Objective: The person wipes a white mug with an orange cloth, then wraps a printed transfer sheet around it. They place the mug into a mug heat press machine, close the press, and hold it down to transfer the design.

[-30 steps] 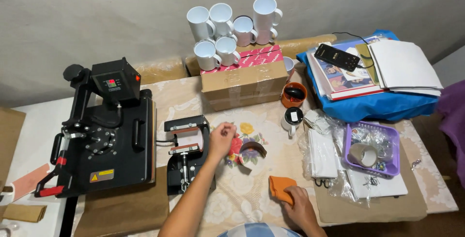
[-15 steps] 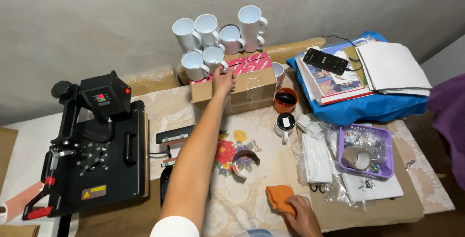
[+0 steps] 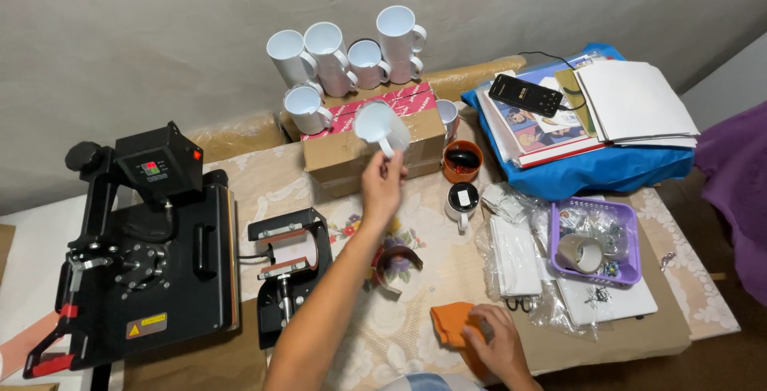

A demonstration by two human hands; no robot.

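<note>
Head camera shows the left hand (image 3: 383, 186) pinching the handle of a white mug (image 3: 379, 125), held up before the cardboard box (image 3: 351, 151). Right hand (image 3: 499, 345) lies with fingers spread flat on an orange cloth (image 3: 449, 323) at the table's near edge, with a mug press (image 3: 288, 259) left of the forearm.

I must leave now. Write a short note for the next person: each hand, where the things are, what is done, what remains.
Left hand: holds a white mug by its handle, lifted in front of the cardboard box.
Right hand: rests on an orange cloth at the table's near edge.
Done: one mug is in hand.
Left: the mug press is empty; other white mugs remain on the box.
</note>
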